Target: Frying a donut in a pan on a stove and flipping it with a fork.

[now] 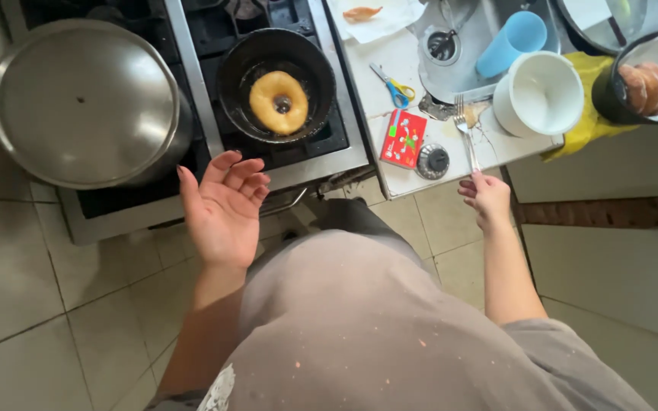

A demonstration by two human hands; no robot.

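Tiled floor below, stove ahead: left hand (226, 209) hangs wide, empty. Right hand (485, 198) pinches a fork (466, 133) by its handle end on the table (390, 61); stiff, light, likely greasy, so grip mid-handle.

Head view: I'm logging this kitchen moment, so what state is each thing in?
Left hand: open, palm up, holding nothing.
Right hand: gripping the fork's handle.
Fork: tines resting on the counter.
Doughnut: golden, lying in oil.
Pan: on the stove burner.
Big pot: covered by its lid.
Blue cup: lying tipped in the sink.
White bowl: upright, looks empty.
Scissors: closed, flat on the counter.
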